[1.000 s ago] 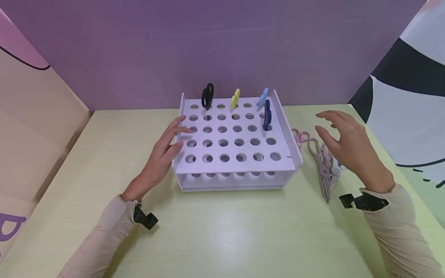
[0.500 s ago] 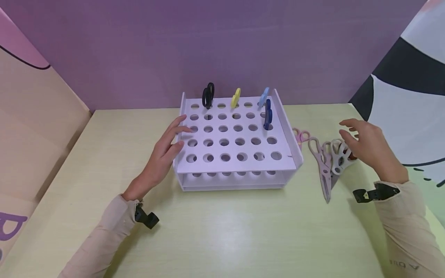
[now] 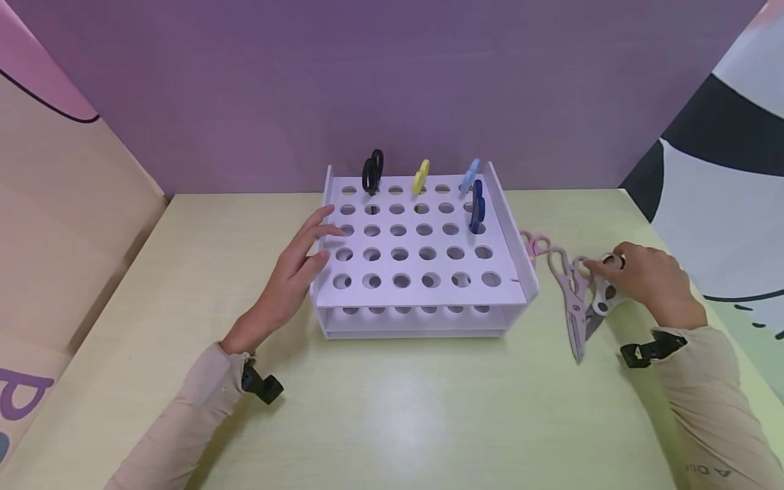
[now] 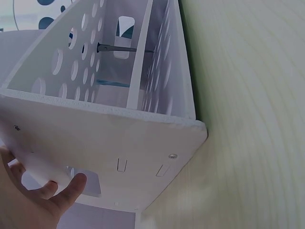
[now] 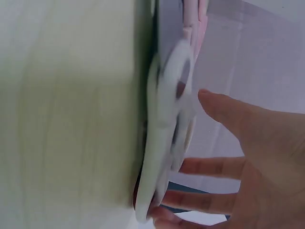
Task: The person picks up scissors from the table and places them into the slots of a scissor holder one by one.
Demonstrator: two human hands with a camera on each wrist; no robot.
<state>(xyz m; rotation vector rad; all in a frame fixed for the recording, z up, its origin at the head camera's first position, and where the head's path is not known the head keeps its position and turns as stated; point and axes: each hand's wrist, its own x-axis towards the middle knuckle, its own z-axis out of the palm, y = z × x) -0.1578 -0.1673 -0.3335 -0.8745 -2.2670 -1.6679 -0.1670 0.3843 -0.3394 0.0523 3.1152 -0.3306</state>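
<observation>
My left hand point(image 3: 288, 282) rests on the left side wall of a white tiered rack point(image 3: 416, 294) with rows of round holes. In the left wrist view its fingers and thumb lie spread against the rack's side panel point(image 4: 95, 138). At the right, my right hand point(image 3: 658, 282) is over the handles of white-handled scissors point(image 3: 605, 301) lying on the table. The right wrist view has the thumb apart from the handles point(image 5: 159, 129), with the fingertips touching or very near them. Mauve scissors point(image 3: 574, 299) lie partly across the white-handled pair.
Black scissors point(image 3: 370, 175), yellow scissors point(image 3: 420, 178), light blue scissors point(image 3: 469, 177) and dark blue scissors point(image 3: 477, 207) stand in the rack's holes. Pink scissors point(image 3: 539, 245) lie beside the rack's right wall, partly hidden. A purple backdrop point(image 3: 392, 88) rises behind the table.
My right hand has moved right, then down onto the white-handled scissors. The left hand stays on the rack. The whole view has shifted slightly.
</observation>
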